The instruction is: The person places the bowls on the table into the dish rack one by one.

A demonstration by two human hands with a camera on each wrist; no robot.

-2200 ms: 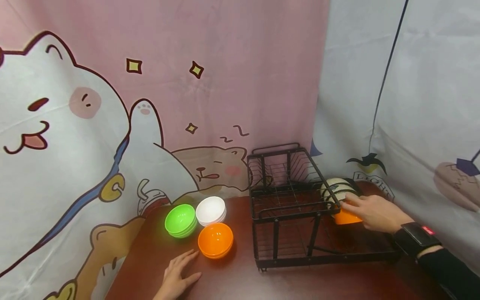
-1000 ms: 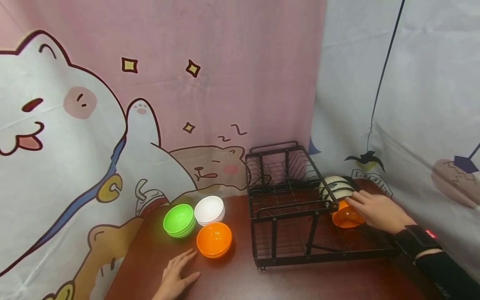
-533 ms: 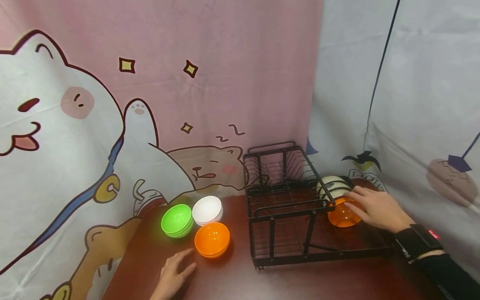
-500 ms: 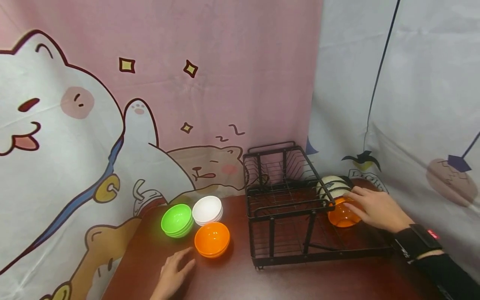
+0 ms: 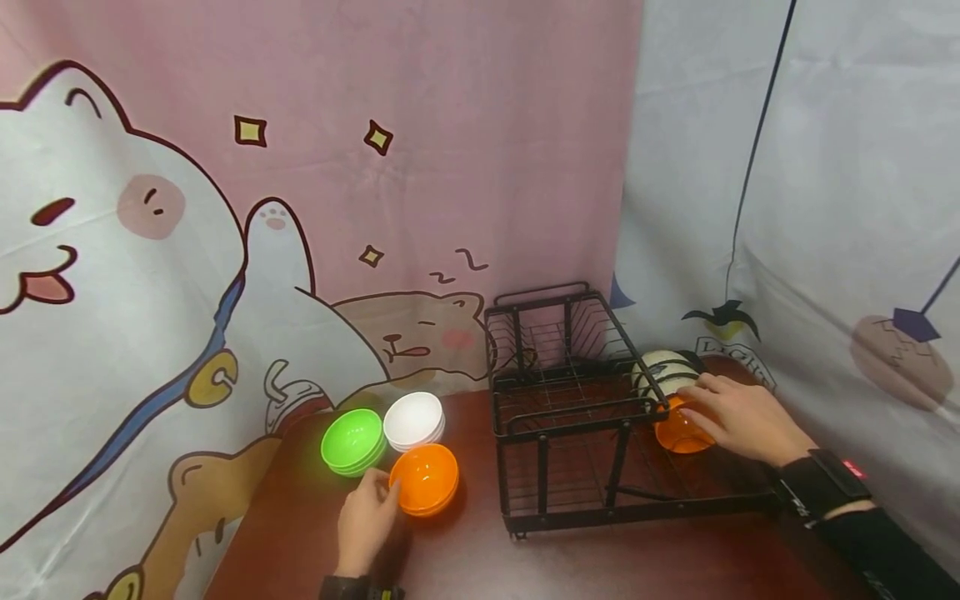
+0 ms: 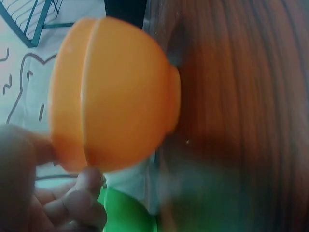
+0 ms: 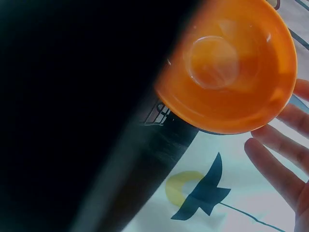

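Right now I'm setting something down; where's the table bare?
Bare: the table in front of the black rack, and a strip between rack and orange bowls. Crowded: around the left hand, green bowls and white bowls, and the rack's right end, by the right hand.

Head feed, I get a pink fabric backdrop (image 5: 487, 125), creased, with a big white cartoon animal (image 5: 112, 283), blue collar (image 5: 227, 308), drowsy brown animal (image 5: 408, 312), yellow stars (image 5: 250, 132). To the right, pale grey hanging cloth (image 5: 690, 125), dark bird print (image 5: 726, 315), banner lettering (image 5: 738, 358). Dark reddish-brown table (image 5: 637, 554) below, wood grain (image 6: 251, 121) clear on my left wrist feed, soft glare (image 5: 558, 571) up front
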